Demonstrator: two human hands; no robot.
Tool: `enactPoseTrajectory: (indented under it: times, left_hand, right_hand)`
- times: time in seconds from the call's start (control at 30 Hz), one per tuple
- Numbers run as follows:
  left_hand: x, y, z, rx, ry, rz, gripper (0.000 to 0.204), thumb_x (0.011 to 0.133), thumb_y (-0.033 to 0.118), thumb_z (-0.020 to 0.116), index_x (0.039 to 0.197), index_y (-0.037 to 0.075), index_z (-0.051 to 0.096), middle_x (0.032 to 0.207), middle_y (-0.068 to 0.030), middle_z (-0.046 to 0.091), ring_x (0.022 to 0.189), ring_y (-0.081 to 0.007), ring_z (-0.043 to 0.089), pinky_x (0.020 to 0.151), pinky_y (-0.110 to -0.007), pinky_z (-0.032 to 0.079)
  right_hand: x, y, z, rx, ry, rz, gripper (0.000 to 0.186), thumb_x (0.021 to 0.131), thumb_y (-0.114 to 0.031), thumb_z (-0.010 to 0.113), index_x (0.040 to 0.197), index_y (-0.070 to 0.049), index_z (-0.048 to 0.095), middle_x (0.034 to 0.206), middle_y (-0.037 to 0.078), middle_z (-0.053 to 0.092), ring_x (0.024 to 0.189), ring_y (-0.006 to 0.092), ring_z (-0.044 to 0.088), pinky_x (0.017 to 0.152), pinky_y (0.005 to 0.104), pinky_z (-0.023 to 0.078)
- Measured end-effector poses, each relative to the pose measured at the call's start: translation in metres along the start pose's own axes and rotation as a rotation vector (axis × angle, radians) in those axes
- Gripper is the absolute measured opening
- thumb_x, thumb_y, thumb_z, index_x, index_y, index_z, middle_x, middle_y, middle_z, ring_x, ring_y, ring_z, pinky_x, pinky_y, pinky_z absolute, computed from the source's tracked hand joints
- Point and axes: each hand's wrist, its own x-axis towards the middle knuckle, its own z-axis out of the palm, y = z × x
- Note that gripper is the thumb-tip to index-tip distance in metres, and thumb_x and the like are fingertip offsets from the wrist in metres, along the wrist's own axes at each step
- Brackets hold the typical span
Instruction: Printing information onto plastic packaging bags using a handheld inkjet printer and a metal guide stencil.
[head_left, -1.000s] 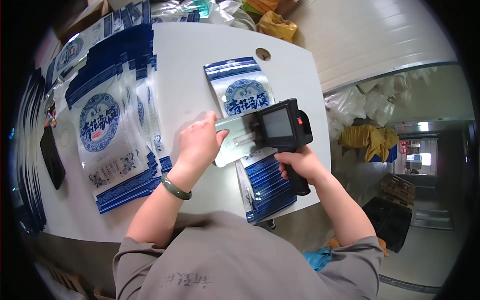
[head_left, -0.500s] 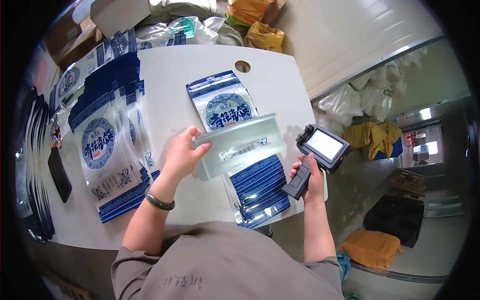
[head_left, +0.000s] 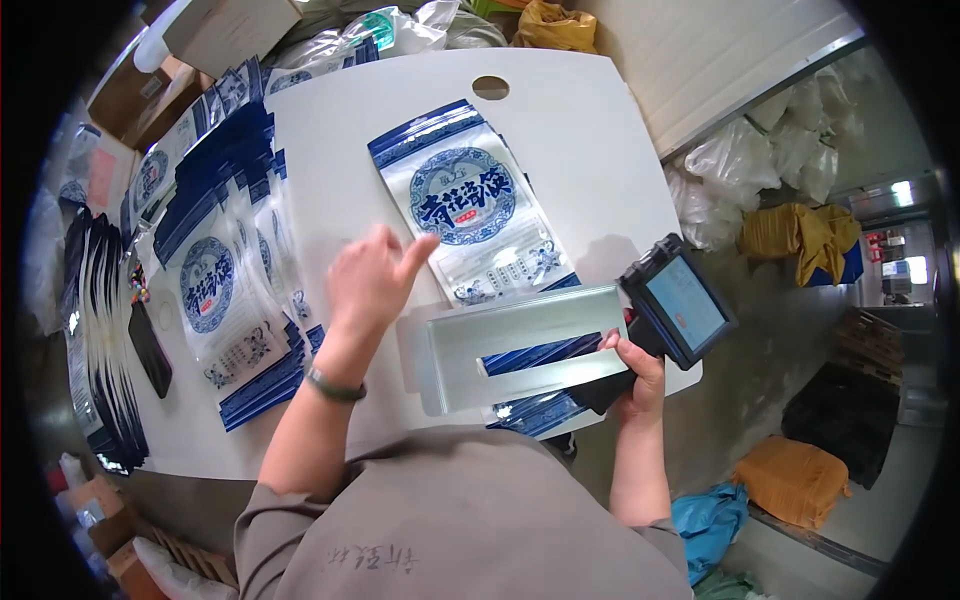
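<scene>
Device in the right hand, by the table's right edge — plate held with it.
The right hand wraps the handle, fingertips at the plate's right end; the plate spans the lower part of the bags, blue showing through its slot. Left of them, the left hand hovers, blurred and free — thumb out, other fingers loosely curled.

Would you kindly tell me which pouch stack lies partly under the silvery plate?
The pouch stack nearest the right hand; other stacks lie farther left, clear of the plate.
</scene>
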Motion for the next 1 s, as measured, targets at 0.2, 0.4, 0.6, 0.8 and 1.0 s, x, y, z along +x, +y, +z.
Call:
enactPoseTrajectory:
  times: [0.2, 0.4, 0.6, 0.8, 1.0]
  left_hand:
    - [0.033, 0.009, 0.022, 0.037, 0.347, 0.170, 0.043, 0.075, 0.046, 0.075, 0.085, 0.007, 0.059, 0.070, -0.0080, 0.064, 0.072, -0.0254, 0.065, 0.063, -0.037, 0.050]
    - [0.041, -0.018, 0.031, -0.504, 0.278, 0.159, 0.022, 0.079, 0.024, 0.075, 0.083, 0.006, 0.062, 0.071, -0.0058, 0.067, 0.065, -0.0202, 0.064, 0.060, -0.031, 0.049]
    - [0.031, -0.010, 0.017, -0.568, 0.445, 0.264, 0.014, 0.085, 0.016, 0.067, 0.094, 0.006, 0.063, 0.076, -0.0119, 0.067, 0.067, -0.0209, 0.065, 0.060, -0.030, 0.048]
    - [0.010, -0.109, -0.083, -0.528, 0.897, 0.374, 0.039, 0.093, 0.012, 0.059, 0.130, 0.005, 0.049, 0.076, -0.0028, 0.060, 0.067, -0.0107, 0.053, 0.063, -0.022, 0.044]
    - [-0.024, -0.266, -0.115, -0.451, 0.807, -0.023, 0.041, 0.093, 0.008, 0.058, 0.133, 0.003, 0.048, 0.077, -0.0007, 0.061, 0.067, -0.0048, 0.051, 0.062, -0.019, 0.041]
  right_hand:
    - [0.005, 0.005, -0.012, 0.066, -0.064, 0.007, 0.046, 0.069, -0.003, 0.068, 0.113, 0.000, 0.051, 0.081, 0.011, 0.060, 0.075, 0.0218, 0.061, 0.074, 0.0337, 0.053]
    - [0.007, 0.008, -0.020, 0.169, -0.144, 0.025, 0.047, 0.073, -0.006, 0.065, 0.118, -0.001, 0.050, 0.083, 0.012, 0.060, 0.075, 0.0216, 0.059, 0.072, 0.0324, 0.051]
    - [0.014, 0.016, -0.037, 0.054, -0.133, 0.104, 0.015, 0.080, -0.017, 0.061, 0.081, -0.002, 0.057, 0.084, 0.008, 0.055, 0.080, 0.0191, 0.052, 0.075, 0.0278, 0.042]
    - [0.007, 0.006, -0.045, 0.124, -0.251, 0.158, 0.016, 0.084, -0.019, 0.060, 0.088, -0.006, 0.051, 0.083, 0.005, 0.050, 0.079, 0.0148, 0.050, 0.077, 0.0273, 0.043]
    - [0.014, 0.007, -0.044, 0.130, -0.309, 0.169, 0.016, 0.084, -0.019, 0.060, 0.087, -0.006, 0.051, 0.084, 0.005, 0.049, 0.079, 0.0148, 0.049, 0.076, 0.0272, 0.042]
